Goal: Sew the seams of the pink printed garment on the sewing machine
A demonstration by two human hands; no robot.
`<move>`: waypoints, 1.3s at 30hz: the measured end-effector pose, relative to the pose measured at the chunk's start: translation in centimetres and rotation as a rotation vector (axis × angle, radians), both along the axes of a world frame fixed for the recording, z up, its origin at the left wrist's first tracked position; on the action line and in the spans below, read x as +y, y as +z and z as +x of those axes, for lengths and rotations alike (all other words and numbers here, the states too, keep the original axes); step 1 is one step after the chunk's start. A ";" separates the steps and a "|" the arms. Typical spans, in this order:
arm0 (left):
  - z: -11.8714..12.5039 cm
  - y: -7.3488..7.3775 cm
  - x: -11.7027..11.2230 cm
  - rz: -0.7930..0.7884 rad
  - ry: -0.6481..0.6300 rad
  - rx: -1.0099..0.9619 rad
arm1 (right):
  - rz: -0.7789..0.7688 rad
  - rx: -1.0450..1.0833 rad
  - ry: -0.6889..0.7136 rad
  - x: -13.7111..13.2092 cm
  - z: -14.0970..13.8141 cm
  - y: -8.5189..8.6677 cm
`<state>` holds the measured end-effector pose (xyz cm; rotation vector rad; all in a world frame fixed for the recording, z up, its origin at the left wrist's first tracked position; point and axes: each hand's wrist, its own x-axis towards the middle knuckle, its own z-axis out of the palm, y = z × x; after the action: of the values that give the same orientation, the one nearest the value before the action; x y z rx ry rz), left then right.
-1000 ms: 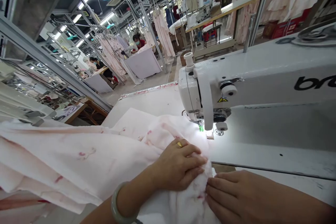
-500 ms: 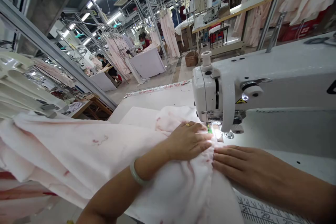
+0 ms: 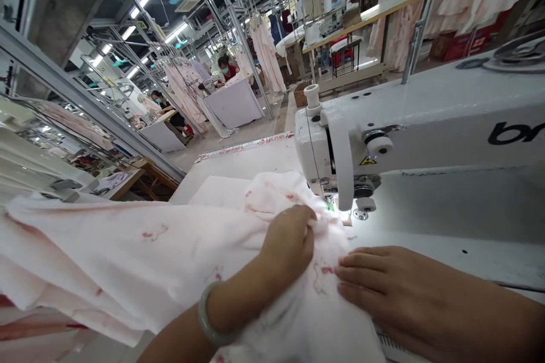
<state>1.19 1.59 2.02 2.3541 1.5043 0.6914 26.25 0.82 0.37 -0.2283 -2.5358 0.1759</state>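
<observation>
Pale pink fabric (image 3: 179, 238) with small red motifs spreads over the machine bed and hangs off to the left. My left hand (image 3: 289, 241), a pale bangle on its wrist, pinches a gathered fold of it just in front of the needle area. My right hand (image 3: 378, 278) lies flat with fingers stretched out, the fingertips on the fabric's right edge. A white sewing machine (image 3: 327, 153) stands over the fabric, its lit needle area partly hidden by the cloth.
A measuring scale (image 3: 392, 346) shows under my right forearm. Garments hang on racks (image 3: 266, 54) behind. Two people sit at other machines, one at a white table (image 3: 234, 105). A metal post (image 3: 85, 96) slants across the left.
My left hand has gone from lying flat to pinching up the fabric, now bunched near the needle. My right hand stays flat at the fabric's edge. The view has shifted slightly right.
</observation>
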 end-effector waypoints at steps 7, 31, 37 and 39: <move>1.0 2.0 2.5 -0.190 0.006 -0.282 | -0.124 0.130 -0.120 1.9 0.2 0.0; 1.2 0.3 1.8 -0.107 0.045 0.029 | 0.081 -0.081 -0.039 4.7 2.0 -0.5; 1.5 -0.1 1.9 -0.110 0.018 0.091 | 0.297 -0.014 -0.098 3.7 -0.1 -1.1; 1.3 -0.5 2.0 -0.072 -0.022 0.118 | 0.307 0.000 -0.110 3.6 -0.2 -1.3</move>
<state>2.54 3.55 1.53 2.3907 1.5208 0.4926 26.01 4.37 -0.93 -0.2438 -2.5006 -0.2552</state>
